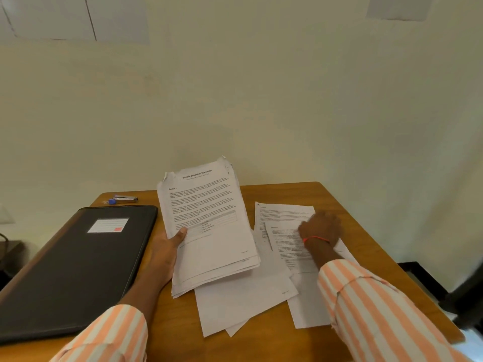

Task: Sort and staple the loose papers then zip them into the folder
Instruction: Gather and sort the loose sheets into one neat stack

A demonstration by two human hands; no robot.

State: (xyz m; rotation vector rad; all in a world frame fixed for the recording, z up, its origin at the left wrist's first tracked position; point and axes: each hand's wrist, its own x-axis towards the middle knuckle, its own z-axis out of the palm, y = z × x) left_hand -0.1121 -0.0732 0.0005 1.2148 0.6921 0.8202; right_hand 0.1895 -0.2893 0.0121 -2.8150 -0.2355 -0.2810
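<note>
Head view: sorting step. Your left grip point(167, 249) pinches the paper stack point(209, 231); right grip point(320, 228) touches loose sheets point(285, 218), closure unclear. Next, lift one onto the stack.

The left hand point(167, 246) shows only its thumb on the held stack of white printed pages point(209, 231), with the fingers hidden behind the paper. The right hand point(321, 227) turns its back to the camera, fingertips out of sight, so whether it touches or pinches the loose white sheets point(243, 296) can't be told. Body text is too small to read. The flat black folder point(73, 270) runs off the left edge, and a dark blurred shape point(467, 296) is cut by the right edge.
</note>
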